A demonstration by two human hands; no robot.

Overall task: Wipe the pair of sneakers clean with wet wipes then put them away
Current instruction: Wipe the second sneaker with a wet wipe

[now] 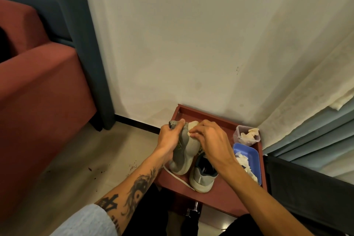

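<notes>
Sneaker (182, 157) — judged light, soft-sided, stiffest at the sole — is held on end at the table (220, 195), its upper end clamped in the left hand (169, 137), a wipe (193, 125) pinched against it by the right hand (209, 138) just beside that grip — sole edge judged the firmest hold.

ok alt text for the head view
A person's left hand grips a grey sneaker while the right hand presses a wet wipe on it, over a low red table. The second sneaker, a blue tray and a clear tub stand on it.
</notes>
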